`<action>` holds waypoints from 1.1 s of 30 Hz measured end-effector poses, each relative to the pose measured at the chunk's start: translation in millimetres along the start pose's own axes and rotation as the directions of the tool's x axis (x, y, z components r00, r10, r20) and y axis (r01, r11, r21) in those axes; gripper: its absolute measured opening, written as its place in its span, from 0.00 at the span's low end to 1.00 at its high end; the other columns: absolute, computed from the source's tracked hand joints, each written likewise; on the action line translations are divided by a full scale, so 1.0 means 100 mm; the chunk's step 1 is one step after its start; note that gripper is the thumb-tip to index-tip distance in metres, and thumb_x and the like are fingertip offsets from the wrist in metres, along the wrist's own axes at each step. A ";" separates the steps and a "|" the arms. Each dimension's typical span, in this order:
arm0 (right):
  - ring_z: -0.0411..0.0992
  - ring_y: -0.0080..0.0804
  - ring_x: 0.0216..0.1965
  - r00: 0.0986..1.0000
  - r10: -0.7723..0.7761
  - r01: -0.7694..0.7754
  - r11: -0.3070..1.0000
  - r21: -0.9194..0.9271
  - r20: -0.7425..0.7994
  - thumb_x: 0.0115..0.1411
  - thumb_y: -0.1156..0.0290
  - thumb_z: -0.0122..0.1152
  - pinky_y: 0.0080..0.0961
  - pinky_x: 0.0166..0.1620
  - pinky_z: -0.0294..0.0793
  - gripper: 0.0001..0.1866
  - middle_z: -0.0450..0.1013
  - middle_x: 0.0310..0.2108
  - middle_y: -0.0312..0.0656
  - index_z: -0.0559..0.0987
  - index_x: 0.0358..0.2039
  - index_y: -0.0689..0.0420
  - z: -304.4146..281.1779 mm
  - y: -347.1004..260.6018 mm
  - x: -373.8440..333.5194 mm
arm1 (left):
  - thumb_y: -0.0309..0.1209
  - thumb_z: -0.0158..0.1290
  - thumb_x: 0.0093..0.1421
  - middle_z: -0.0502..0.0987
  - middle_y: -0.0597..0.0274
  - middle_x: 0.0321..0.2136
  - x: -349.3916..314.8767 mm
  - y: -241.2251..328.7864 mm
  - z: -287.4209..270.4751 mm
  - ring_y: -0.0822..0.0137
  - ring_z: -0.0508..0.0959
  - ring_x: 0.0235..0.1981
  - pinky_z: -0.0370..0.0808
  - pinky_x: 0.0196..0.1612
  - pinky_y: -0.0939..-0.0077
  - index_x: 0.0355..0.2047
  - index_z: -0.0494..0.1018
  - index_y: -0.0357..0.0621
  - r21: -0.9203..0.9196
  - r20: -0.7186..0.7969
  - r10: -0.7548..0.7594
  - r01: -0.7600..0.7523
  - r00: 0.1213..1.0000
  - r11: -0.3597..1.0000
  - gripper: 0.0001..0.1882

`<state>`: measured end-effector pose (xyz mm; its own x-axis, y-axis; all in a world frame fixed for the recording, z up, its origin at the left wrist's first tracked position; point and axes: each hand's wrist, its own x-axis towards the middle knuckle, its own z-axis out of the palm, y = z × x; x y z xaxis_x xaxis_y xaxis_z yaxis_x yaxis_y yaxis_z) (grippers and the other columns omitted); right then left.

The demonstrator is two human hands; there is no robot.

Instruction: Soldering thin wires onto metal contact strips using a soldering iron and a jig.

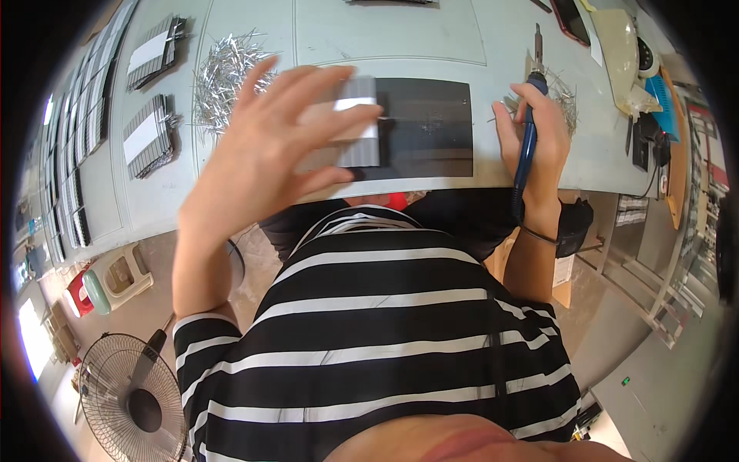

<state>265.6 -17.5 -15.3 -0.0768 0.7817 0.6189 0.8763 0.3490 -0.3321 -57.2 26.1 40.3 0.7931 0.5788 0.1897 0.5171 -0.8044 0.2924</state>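
The left hand (281, 138) is spread wide over a grey ribbed block with a white band (359, 154), partly hiding it; I cannot tell if they touch. The block is at the left end of a flat black mat (431, 127). Well apart, the right hand (548, 131) is wrapped around a dark blue pen-shaped tool (529, 154). Thin silver wires (223, 77) pile up beside the left hand. Any writing on the band is too blurred to read.

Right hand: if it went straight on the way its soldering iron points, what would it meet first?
Led by the soldering iron, the right hand would probably meet the thin dark strip at the picture's top edge first, though depth is unclear.
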 end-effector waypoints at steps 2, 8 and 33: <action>0.69 0.39 0.26 1.000 -0.015 0.016 0.999 -0.031 0.025 0.51 0.76 0.70 0.33 0.32 0.67 0.17 0.69 0.24 0.40 0.79 0.43 0.53 0.02 -0.06 -0.01 | 0.43 0.67 0.47 0.69 0.57 0.62 0.11 0.07 0.19 0.51 0.69 0.61 0.55 0.68 0.43 0.56 0.76 0.58 -0.031 -0.016 0.031 -0.031 0.999 0.999 0.33; 0.69 0.43 0.31 0.991 -0.052 0.059 0.997 -0.054 0.123 0.55 0.74 0.63 0.38 0.36 0.64 0.18 0.69 0.27 0.42 0.76 0.47 0.52 0.18 -0.40 -0.02 | 0.50 0.61 0.54 0.69 0.54 0.60 0.20 0.09 0.37 0.49 0.67 0.59 0.56 0.66 0.44 0.51 0.78 0.54 -0.055 -0.030 0.056 -0.058 0.998 0.997 0.27; 0.64 0.24 0.26 0.885 0.430 -0.376 0.438 0.816 0.177 0.65 0.65 0.59 0.22 0.30 0.64 0.19 0.73 0.33 0.47 0.71 0.48 0.66 -0.38 -0.08 -0.18 | 0.50 0.61 0.54 0.71 0.59 0.59 0.17 0.08 0.43 0.51 0.68 0.59 0.53 0.67 0.43 0.49 0.80 0.55 -0.084 -0.046 0.050 -0.053 0.998 0.995 0.24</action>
<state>277.6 -54.1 3.3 0.2249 0.9336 0.2789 0.0248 0.2807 -0.9595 -25.8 23.6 6.1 0.8021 0.5437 0.2471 0.4451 -0.8201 0.3595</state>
